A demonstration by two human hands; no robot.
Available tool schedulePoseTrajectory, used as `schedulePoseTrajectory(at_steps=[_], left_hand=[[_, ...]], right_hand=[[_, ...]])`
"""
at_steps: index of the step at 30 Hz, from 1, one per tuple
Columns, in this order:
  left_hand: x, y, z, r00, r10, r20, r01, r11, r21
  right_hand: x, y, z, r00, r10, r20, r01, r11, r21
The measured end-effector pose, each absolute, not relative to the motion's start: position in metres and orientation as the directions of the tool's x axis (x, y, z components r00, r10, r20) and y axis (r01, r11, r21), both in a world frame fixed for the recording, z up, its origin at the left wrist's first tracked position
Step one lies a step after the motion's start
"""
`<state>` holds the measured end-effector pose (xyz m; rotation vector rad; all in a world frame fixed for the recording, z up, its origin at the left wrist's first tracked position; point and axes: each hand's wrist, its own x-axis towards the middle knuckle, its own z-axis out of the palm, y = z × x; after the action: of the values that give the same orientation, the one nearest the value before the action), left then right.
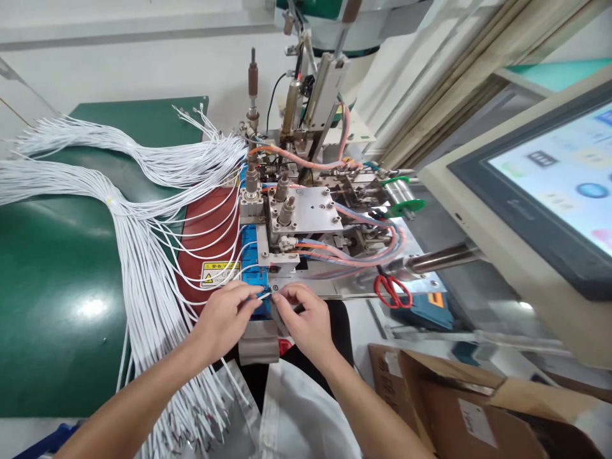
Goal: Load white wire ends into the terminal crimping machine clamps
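My left hand (228,317) pinches a white cable near its end, just in front of the blue fixtures (250,255) of a metal machine (306,210). Close on its right, my right hand (306,317) is closed at the cable's tip; what its fingertips grip is too small to make out. Several white cables run from the blue fixtures across a red-brown plate (205,223) to a large bundle of white cables (138,255) on the green table (57,268). A second white bundle (157,159) lies farther back.
A touch screen (549,185) stands at the right. Red-handled scissors (393,292) lie at the machine's front edge, near a solder wire spool (401,196). An open cardboard box (459,408) is at the lower right. Orange and blue tubes loop over the machine.
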<state>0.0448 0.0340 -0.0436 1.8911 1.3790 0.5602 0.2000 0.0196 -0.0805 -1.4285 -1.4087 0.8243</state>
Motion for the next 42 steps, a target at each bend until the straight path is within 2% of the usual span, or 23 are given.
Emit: schedulePoseTrajectory(at_steps=[6,15,18,23,26,30,34,38,42], left_hand=[[0.038,0.037,-0.051,0.387,0.92,-0.063,0.763,-0.28,0.582],[0.042,0.04,-0.049,0.38,0.921,-0.08,0.839,-0.307,0.449],[0.043,0.04,-0.051,0.383,0.92,-0.08,0.844,-0.313,0.435],[0.042,0.04,-0.054,0.416,0.908,-0.056,0.82,-0.347,0.456],[0.043,0.039,-0.052,0.4,0.913,-0.081,0.839,-0.329,0.434],[0.047,0.036,-0.044,0.383,0.913,-0.136,0.883,-0.32,0.343],[0.048,0.033,-0.039,0.42,0.899,-0.121,0.896,-0.39,0.213],[0.042,0.029,-0.044,0.456,0.887,-0.065,0.867,-0.427,0.256],[0.029,0.021,-0.04,0.48,0.877,-0.037,0.844,-0.45,0.291]], right_hand=[[0.201,0.023,-0.1,0.086,0.996,-0.031,0.294,-0.055,-0.954],[0.2,0.026,-0.109,0.07,0.985,-0.156,0.211,-0.167,-0.963],[0.204,0.029,-0.107,0.034,0.99,-0.134,0.237,-0.138,-0.962],[0.205,0.035,-0.105,-0.033,0.999,-0.01,0.472,0.007,-0.882],[0.198,0.035,-0.111,-0.024,0.999,0.035,0.514,0.042,-0.857],[0.19,0.032,-0.12,0.058,0.998,0.024,0.454,-0.005,-0.891],[0.193,0.034,-0.121,0.062,0.998,-0.019,0.409,-0.043,-0.912],[0.201,0.037,-0.118,0.206,0.976,-0.068,0.226,-0.115,-0.967],[0.209,0.036,-0.114,0.266,0.962,-0.069,0.065,-0.089,-0.994]])
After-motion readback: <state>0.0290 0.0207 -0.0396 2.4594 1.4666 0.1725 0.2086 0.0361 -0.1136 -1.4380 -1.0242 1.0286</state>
